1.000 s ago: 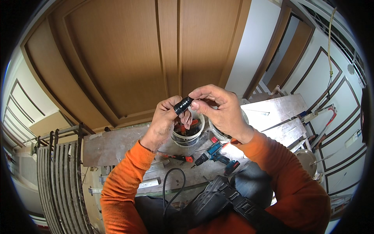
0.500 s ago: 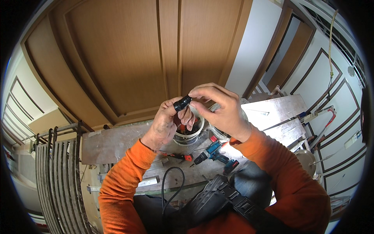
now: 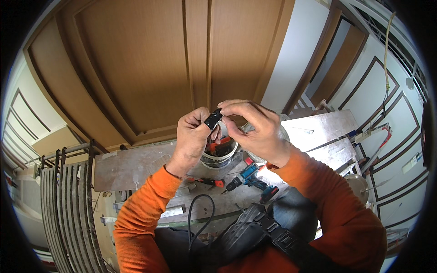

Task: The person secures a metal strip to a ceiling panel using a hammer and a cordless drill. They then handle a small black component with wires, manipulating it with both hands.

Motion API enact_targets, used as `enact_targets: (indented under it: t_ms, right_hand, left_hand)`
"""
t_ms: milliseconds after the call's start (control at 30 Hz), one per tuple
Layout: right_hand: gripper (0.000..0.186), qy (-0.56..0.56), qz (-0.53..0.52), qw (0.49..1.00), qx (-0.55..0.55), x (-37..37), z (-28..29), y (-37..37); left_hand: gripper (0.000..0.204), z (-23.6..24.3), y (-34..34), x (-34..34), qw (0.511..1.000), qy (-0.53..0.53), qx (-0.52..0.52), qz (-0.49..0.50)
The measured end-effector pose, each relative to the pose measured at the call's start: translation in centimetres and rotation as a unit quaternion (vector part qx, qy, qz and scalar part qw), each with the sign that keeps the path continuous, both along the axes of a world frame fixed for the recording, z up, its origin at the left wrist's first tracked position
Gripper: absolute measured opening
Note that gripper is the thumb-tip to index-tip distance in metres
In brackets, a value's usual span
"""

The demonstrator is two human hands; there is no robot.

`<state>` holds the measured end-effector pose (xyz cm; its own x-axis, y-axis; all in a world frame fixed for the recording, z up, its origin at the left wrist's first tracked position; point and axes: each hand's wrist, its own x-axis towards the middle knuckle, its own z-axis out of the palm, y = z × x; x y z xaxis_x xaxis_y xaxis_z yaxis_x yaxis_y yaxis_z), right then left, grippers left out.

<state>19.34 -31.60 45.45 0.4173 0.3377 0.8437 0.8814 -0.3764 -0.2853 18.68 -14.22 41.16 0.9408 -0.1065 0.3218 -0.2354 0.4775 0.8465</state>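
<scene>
A short black cylinder-shaped piece (image 3: 213, 119) is held up between my two hands in front of the wooden panel. My left hand (image 3: 191, 136) is closed round its lower part, thumb and fingers against the side. At the upper end, the thumb and forefinger of my right hand (image 3: 258, 127) pinch the tip. What exactly the piece is cannot be made out. Beneath my hands stands a white bucket (image 3: 218, 161) with orange and dark tools inside, partly covered by the fingers.
A blue cordless drill (image 3: 249, 177) and an orange-and-black hand tool (image 3: 209, 182) lie on the worn plank platform (image 3: 132, 166). A second round container (image 3: 281, 132) is half behind my right hand. The brown panel (image 3: 136, 68) rises close ahead; a slatted metal rack (image 3: 68, 200) stands left.
My left hand has turned and its fingers have curled in more, with the black piece now tilted more steeply. My right fingers stay at its upper end.
</scene>
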Motion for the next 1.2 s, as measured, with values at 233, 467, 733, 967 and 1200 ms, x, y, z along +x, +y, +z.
enact_targets:
  t_ms: [233,467,733,967,1200]
  right_hand:
    - [0.027,-0.057,0.008,0.996,-0.072,-0.4,0.8,-0.2]
    - [0.026,-0.01,0.013,0.999,-0.049,-0.4,0.0,0.6]
    - [0.017,0.26,0.082,0.958,0.087,0.2,-0.2,0.3]
    - [0.022,0.138,0.07,0.988,0.025,0.1,-0.1,-0.5]
    - [0.019,0.014,0.056,0.998,0.033,0.7,-1.1,0.1]
  left_hand:
    - [0.028,-0.3,-0.1,0.0,0.994,-0.058,0.052,0.081]
    - [0.026,-0.5,0.1,-0.2,0.992,-0.061,0.067,0.092]
    - [0.035,-0.8,0.1,0.0,0.995,0.023,-0.034,-0.093]
    - [0.046,-0.7,0.4,0.0,0.956,0.097,-0.126,-0.246]
    - [0.049,-0.5,0.1,-0.7,0.912,0.139,-0.216,-0.32]
